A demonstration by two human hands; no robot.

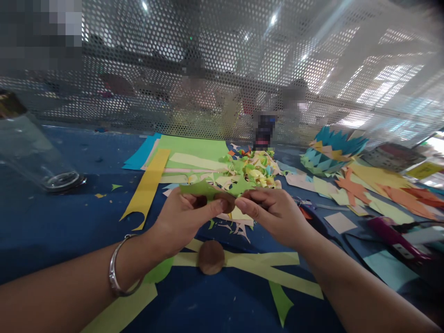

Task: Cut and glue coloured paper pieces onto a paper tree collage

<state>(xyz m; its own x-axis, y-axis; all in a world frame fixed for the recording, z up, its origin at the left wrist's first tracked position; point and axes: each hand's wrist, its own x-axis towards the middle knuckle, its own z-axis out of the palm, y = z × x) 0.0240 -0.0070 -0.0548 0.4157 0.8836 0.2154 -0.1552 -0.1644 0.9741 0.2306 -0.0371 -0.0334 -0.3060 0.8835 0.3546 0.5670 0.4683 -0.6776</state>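
Observation:
Between my hands is a cut piece of green paper (199, 188), its edge jagged, with a round brown disc (228, 202) against it. My left hand (183, 217) pinches the paper and disc between thumb and fingers. On the other side, my right hand (274, 215) is closed at the paper's right end, its thumb tip by the disc. The curled fingers hide part of both. Below the hands, another round brown disc (211, 257) rests on crossed pale yellow paper strips (249, 261). A curved green scrap (280, 300) lies nearby.
Behind my hands is a heap of small paper scraps (258, 169). Left are green sheets (197, 145), a yellow strip (145, 192) and a clear jar (38, 148). Right are a folded paper crown-like ring (329, 152), a magenta power strip (398, 240) and cables. A perforated metal screen (222, 83) stands behind.

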